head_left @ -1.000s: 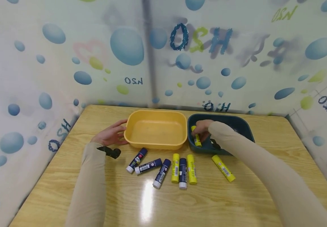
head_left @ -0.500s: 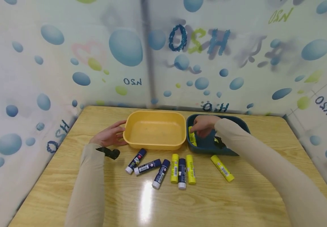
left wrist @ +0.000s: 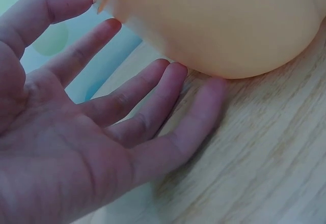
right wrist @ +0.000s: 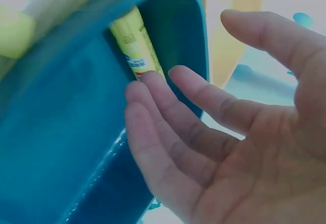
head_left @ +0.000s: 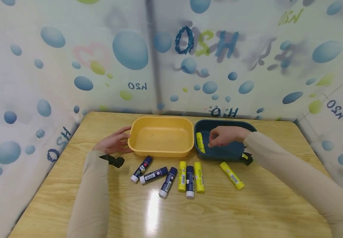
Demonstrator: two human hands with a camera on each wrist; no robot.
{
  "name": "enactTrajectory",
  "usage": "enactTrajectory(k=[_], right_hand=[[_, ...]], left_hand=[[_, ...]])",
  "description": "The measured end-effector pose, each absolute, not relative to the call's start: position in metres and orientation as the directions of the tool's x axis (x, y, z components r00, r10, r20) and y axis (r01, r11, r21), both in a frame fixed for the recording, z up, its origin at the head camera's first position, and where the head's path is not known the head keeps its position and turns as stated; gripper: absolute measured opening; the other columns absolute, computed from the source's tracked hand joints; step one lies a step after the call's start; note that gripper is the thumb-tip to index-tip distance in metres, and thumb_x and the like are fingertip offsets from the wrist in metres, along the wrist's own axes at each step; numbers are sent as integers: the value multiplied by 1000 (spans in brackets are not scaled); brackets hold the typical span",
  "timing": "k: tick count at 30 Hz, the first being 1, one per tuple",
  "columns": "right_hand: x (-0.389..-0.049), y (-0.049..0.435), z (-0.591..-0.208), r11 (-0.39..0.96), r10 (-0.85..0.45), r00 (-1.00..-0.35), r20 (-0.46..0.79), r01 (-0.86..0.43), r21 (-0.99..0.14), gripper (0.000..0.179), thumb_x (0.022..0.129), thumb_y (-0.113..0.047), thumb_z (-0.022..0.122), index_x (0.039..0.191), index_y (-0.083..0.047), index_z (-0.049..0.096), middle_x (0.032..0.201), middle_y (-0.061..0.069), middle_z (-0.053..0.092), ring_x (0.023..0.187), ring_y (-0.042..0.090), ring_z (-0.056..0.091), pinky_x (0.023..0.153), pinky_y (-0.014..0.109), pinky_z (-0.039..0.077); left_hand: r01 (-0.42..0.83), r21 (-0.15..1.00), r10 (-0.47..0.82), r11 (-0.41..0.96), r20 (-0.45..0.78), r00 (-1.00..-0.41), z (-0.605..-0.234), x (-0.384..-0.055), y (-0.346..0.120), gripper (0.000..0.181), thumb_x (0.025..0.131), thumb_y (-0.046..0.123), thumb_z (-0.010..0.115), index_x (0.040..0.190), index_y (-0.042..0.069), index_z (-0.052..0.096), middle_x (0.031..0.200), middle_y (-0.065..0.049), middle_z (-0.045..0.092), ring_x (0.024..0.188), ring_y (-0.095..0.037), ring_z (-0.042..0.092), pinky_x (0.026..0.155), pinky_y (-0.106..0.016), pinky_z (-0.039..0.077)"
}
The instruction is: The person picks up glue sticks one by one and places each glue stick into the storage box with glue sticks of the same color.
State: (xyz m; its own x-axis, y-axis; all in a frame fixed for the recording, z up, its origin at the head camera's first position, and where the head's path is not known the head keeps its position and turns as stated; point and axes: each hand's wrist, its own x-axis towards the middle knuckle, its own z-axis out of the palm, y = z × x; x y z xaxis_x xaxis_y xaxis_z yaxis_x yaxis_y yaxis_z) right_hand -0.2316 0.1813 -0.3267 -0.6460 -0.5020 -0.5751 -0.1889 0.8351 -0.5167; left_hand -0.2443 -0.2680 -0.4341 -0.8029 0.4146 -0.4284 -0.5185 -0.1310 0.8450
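While the right fingers [right wrist: 188, 121] hover, a yellow stick [head_left: 200, 142] lies beside them.

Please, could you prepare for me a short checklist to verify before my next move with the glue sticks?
1. Right hand free: ok, it holds nothing.
2. Inner yellow stick within the blue tray: ok, it lies along the wall nearest the yellow tray.
3. Left hand at the yellow tray: ok, it touches the side.
4. Yellow glue sticks off the table: not ok, three lie there.
5. Dark blue glue sticks off the table: not ok, four lie there.
6. Blue tray's floor fully visible, nothing hidden: cannot tell, the right hand and sleeve cover part.
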Motion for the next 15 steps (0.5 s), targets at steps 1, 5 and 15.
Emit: enactTrajectory(k=[1, 5, 15], right_hand=[[-228, 184, -327, 836, -503, -651, -569, -197, -513, 27, 94, -30, 62, 103, -5, 60, 91, 8, 58, 75, 18, 51, 70, 35, 46], [-210, 196, -324, 835, -506, -669, -544, -221, -505, 27, 92, -32, 64, 101, -7, 61, 91, 5, 60, 77, 19, 52, 69, 36, 45], [-172, 215, -323, 806, -554, -647, -523, -260, -532, 19, 90, -24, 66, 100, -8, 62, 90, -2, 61, 80, 15, 54, 71, 33, 45]], left_hand=[[-517, 846, 412, -131, -428, -804, -434, -244, -268, 50, 103, 14, 47, 148, 23, 28, 140, -8, 32, 111, -26, 51, 94, -49, 46], [-503, 855, 425, -126, -412, -806, -435, -241, -269, 50, 104, 13, 44, 149, 23, 26, 140, -9, 32, 111, -25, 52, 94, -48, 46], [-519, 843, 413, -144, -425, -805, -433, -243, -267, 52, 103, 13, 46, 150, 25, 25, 143, -9, 30, 111, -24, 53, 96, -49, 45]])
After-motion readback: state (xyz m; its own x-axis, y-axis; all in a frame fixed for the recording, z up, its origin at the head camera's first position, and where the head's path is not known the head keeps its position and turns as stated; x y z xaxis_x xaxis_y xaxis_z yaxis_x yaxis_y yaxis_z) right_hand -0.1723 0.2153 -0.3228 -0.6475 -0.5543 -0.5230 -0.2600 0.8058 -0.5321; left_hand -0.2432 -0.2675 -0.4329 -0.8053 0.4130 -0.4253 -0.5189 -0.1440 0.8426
